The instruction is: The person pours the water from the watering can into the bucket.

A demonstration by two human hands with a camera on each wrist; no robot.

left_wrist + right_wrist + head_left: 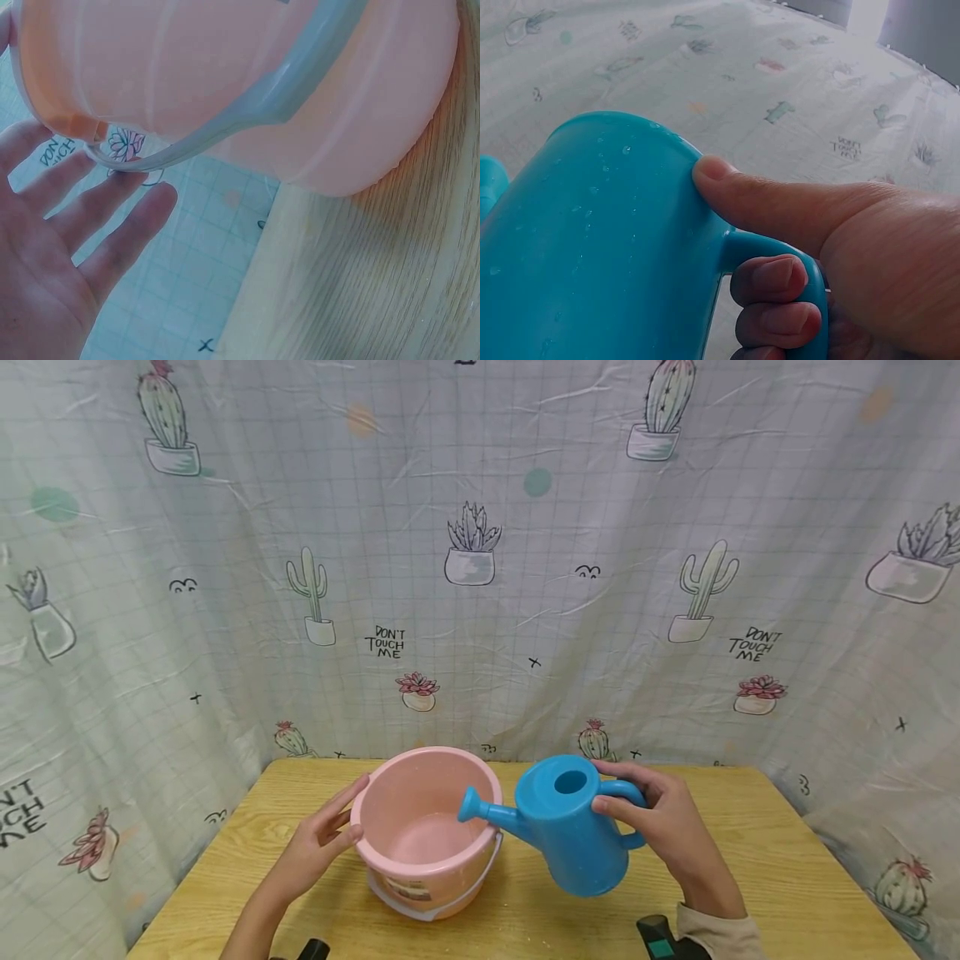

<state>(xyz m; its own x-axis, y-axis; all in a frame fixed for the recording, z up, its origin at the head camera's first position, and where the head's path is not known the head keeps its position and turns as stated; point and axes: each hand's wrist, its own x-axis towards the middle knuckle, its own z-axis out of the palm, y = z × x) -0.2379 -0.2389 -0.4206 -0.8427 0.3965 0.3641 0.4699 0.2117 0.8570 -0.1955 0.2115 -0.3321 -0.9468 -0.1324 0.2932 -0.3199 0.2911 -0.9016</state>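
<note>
My right grip [663,797] was closed round the loop handle [761,244] of the blue watering can [581,843], thumb pressed to its body near the top. The can's spout [512,818] pointed left, with its flared tip [470,806] over the mouth of the pink bucket [453,887]. The body's long axis leaned, top toward the bucket and base away to the right; whether that base touched the desk [750,860] I could not tell. The bucket stood on the desk, mouth up, just left of the can. My left grip [318,839] was spread, fingers mostly straight, touching the bucket's left rim.

From the head I saw the whole spout and down to the bucket's floor. The right wrist view added clear drops [626,150] beaded on the can's wall and my fingers curled through the handle. The left wrist view gave me the end of the bucket's pale bail [270,101] by the rim and shallow ribs along the wall.

Both vessels looked like smooth plastic, the bucket tapering toward its base. The desk showed yellowish wood grain; behind it hung a wrinkled cloth [480,460] printed with potted cacti.
</note>
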